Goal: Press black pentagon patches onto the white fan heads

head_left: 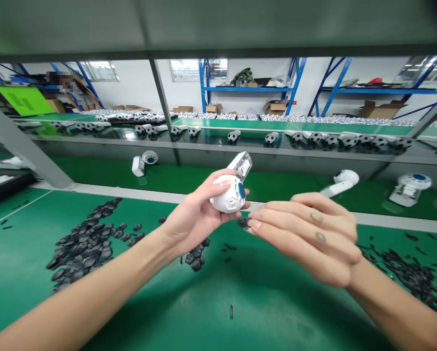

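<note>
My left hand (203,200) is wrapped round a white ball-shaped plastic housing (227,195) with a blue disc on its face and a rectangular arm sticking up behind. Just right of it, my right hand (306,234) pinches a small black plastic piece (243,223) between thumb and fingertips. The piece is close to the housing; whether they touch I cannot tell. Below the hands, a small cluster of black pentagon-like pieces (195,257) lies on the green table (203,312). A larger heap of such pieces (85,248) spreads to the left.
Thin black strips (411,273) lie scattered at the right. Past the pale table edge, more white housings (410,187) rest on a green conveyor belt (203,168). Football-patterned units (234,136) line a shelf beyond. A metal post (24,141) stands left; a person (77,92) is far back.
</note>
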`<move>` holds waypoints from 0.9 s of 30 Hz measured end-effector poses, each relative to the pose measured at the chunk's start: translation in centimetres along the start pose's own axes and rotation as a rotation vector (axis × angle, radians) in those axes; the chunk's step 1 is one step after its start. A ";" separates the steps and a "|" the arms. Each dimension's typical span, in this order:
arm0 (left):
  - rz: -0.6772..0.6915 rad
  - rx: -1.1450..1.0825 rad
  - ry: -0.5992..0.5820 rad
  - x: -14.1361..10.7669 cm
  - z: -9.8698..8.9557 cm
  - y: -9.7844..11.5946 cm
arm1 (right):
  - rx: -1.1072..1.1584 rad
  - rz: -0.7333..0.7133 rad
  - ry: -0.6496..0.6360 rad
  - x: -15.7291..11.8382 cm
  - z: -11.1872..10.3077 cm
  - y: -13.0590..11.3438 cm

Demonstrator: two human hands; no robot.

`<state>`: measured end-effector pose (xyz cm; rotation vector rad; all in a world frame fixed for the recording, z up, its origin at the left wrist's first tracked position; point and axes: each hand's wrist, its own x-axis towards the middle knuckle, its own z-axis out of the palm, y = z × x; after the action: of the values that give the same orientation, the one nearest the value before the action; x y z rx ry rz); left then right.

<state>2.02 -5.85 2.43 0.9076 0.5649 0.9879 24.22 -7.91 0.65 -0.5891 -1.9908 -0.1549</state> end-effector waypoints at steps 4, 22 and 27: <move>0.056 0.084 -0.012 -0.3 0.2 -0.2 | -0.021 -0.038 0.097 1.1 1.2 -0.5; 0.177 0.248 0.046 -0.6 0.8 -1.5 | 0.474 0.672 -0.008 1.8 2.0 -2.0; 0.208 0.441 0.100 -0.4 0.1 -1.9 | 0.526 0.687 -0.036 1.7 1.9 -1.9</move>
<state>2.74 -6.72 0.89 1.3334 0.8040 1.1220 21.21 -8.31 1.51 -0.8803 -1.6556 0.7751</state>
